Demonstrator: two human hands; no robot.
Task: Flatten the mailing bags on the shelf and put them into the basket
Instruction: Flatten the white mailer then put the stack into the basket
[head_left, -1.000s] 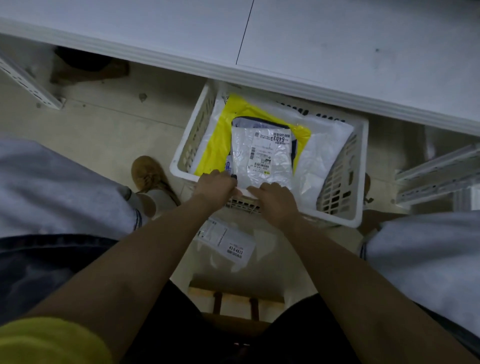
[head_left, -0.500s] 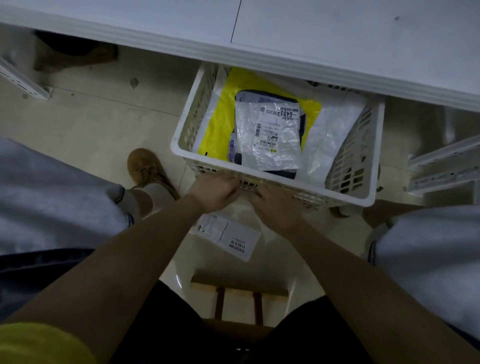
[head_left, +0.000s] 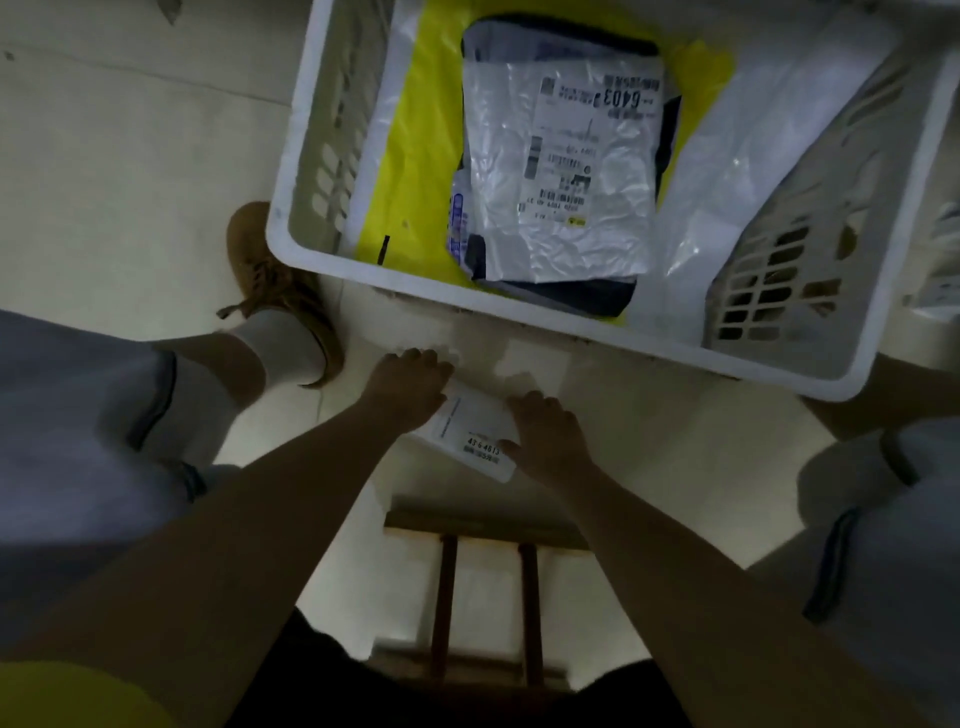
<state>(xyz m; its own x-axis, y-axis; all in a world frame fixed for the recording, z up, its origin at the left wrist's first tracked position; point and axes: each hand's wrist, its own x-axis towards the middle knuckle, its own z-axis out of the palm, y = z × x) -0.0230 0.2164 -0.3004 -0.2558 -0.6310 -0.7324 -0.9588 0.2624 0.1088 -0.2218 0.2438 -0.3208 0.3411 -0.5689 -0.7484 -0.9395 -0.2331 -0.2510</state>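
A white mailing bag (head_left: 475, 431) with a barcode label lies on the pale floor just in front of the white plastic basket (head_left: 519, 322). My left hand (head_left: 410, 384) grips the bag's left end with curled fingers. At its right end, my right hand (head_left: 545, 431) holds it, thumb against the label. Inside the basket a crinkled white mailing bag (head_left: 561, 171) with a printed label lies on top of a dark bag (head_left: 587, 296), a yellow bag (head_left: 410, 156) and a clear bag (head_left: 753, 150).
A person's leg with a brown shoe (head_left: 270, 280) stands left of the basket. Grey-clad legs flank both sides (head_left: 78, 415). A wooden stool frame (head_left: 483, 582) sits below my arms. Another pale crate edge (head_left: 935, 260) shows at far right.
Both hands left the basket's front rim and dropped to the labelled bag on the floor. The view has moved down and closer, so the shelf is out of sight.
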